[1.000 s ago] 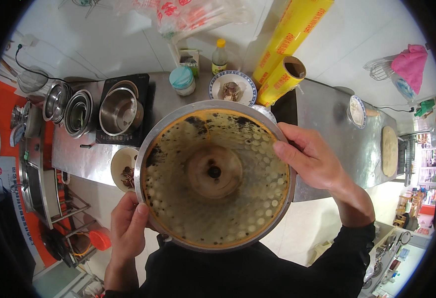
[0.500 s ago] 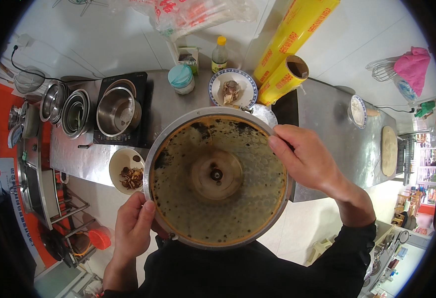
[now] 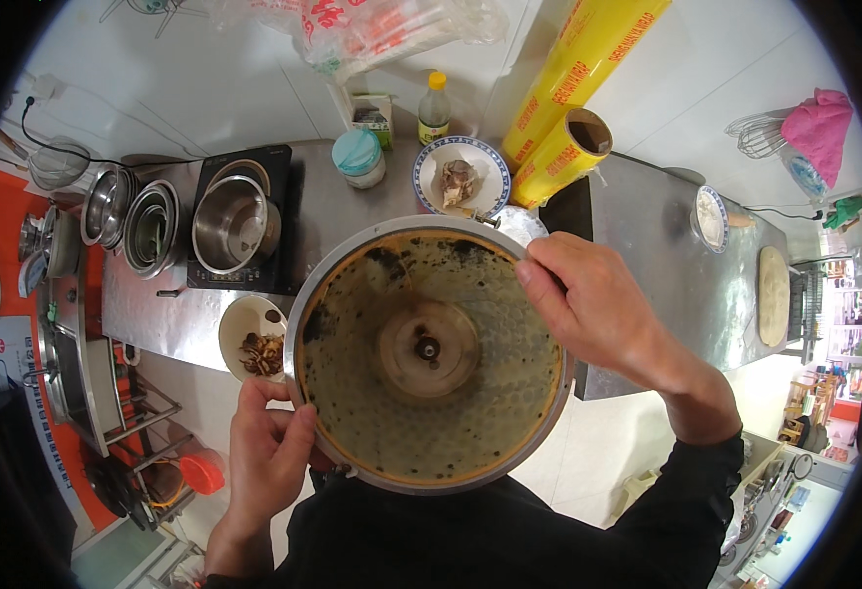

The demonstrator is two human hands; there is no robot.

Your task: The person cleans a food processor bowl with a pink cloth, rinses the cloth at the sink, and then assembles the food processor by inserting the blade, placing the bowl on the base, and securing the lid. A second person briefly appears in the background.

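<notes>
A large round metal drum (image 3: 362, 344) with a broad rim and an orange-brown ring fills the middle. Its stained inside has dark specks, a dimpled wall and a pale disc with a dark central knob. With the thumb over its upper right rim, my right hand (image 3: 593, 299) grips it. At the lower left rim, my left hand (image 3: 266, 447) has its fingers curled and thumb against the edge; part of that grip is hidden. Beside the drum's left edge stands a cream bowl (image 3: 240, 324) of brown dried pieces (image 3: 262, 355).
A black induction cooker (image 3: 279, 216) carries a steel pot (image 3: 230, 231), left of which are stacked steel bowls (image 3: 151, 236). Behind the drum are a blue-rimmed bowl (image 3: 495, 172), blue-lidded jar (image 3: 357, 155), bottle (image 3: 434, 108) and yellow wrap rolls (image 3: 549, 157). Flattened dough (image 3: 773, 294) lies far right.
My left fingers have shifted at the rim, the index finger now raised and bent. My right hand has slid slightly left along the rim. The drum has barely moved.
</notes>
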